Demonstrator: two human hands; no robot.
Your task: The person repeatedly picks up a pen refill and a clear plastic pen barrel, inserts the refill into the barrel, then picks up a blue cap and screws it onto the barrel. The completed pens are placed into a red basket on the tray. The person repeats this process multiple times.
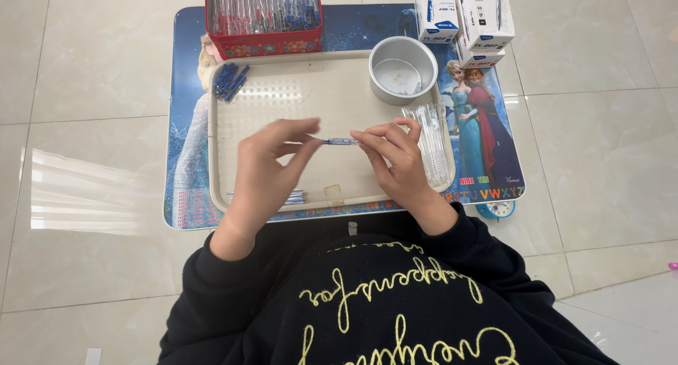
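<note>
I held a pen [341,142] level between my two hands, above the middle of the tray [282,104]. It was a thin clear barrel with blue showing inside. My left hand [265,169] pinched one end between thumb and fingertips, the fingers curled in close together. My right hand [395,164] pinched the other end the same way, its fingers [381,133] bent and bunched over the barrel. Both hands hovered over the tray rather than resting on it.

The tray was cream and shallow, sitting on a small table [185,111] with a cartoon picture on top. By my right hand, along the tray's right edge, lay a heap of clear barrels [431,142]. Under my left hand, at the near edge, a few finished pens [296,195] lay together. In the far left corner of the tray was a small pile of blue caps [229,81]. In the far right corner stood a round metal tin [402,70]; I could not tell what was in it.

Beyond the tray, a red box [263,18] stood packed with pens. To its right were white cartons [462,15], stacked at the table's corner. The table stood on a pale tiled floor [85,90].
</note>
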